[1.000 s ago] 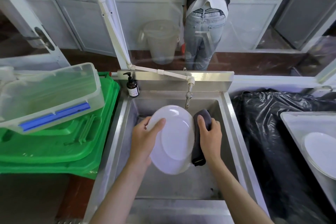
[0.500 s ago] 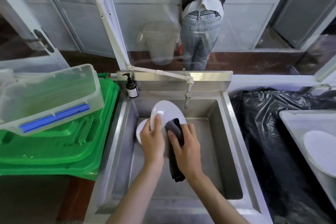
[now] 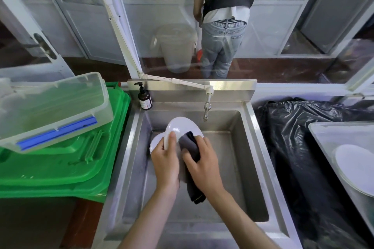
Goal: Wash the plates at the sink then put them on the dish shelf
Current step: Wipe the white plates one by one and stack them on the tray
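At frame centre, our left hand [image 3: 165, 164] pinches the rigid, slippery, breakable plate [image 3: 180, 127] by its rim while our right hand [image 3: 202, 164] grips the soft cloth [image 3: 189, 143].

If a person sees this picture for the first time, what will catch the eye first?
First, the white plate held over the middle of the steel sink: the left hand grips it while the right hand presses a dark cloth against it. Next, the bright green bin lids on the left.

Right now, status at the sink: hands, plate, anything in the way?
Left hand grips white plate over the sink. Right hand presses dark cloth on it. Second plate behind. Tap dry, nothing blocking.
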Action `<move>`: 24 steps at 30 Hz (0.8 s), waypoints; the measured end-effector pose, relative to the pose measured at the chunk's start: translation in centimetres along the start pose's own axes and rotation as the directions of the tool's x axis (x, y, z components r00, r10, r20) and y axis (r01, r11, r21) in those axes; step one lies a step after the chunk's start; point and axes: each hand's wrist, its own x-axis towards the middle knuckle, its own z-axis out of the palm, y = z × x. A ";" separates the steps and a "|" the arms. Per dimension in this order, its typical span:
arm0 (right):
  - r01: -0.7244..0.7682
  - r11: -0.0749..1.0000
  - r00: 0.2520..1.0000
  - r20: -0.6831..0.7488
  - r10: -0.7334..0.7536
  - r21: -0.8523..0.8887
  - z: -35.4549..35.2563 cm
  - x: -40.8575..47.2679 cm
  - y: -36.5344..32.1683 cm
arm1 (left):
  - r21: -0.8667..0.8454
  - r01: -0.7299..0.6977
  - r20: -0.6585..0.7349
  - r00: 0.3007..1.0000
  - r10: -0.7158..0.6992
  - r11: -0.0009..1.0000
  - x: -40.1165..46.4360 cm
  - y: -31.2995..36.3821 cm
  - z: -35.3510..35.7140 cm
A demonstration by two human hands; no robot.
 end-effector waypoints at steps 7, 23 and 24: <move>-0.192 0.981 0.965 -0.176 0.195 0.031 -0.8 3.2 0.2 | 0.107 -0.069 0.088 0.994 0.060 0.992 0.1 0.6 -0.3; -0.620 0.449 0.766 0.371 0.525 0.643 -1.3 4.2 -2.1 | 0.351 -0.506 0.312 0.856 0.411 0.787 -1.0 1.2 0.2; -0.615 0.439 0.772 0.388 0.503 0.655 -1.5 4.2 -2.1 | 0.365 -0.508 0.360 0.850 0.385 0.780 -1.3 1.1 0.2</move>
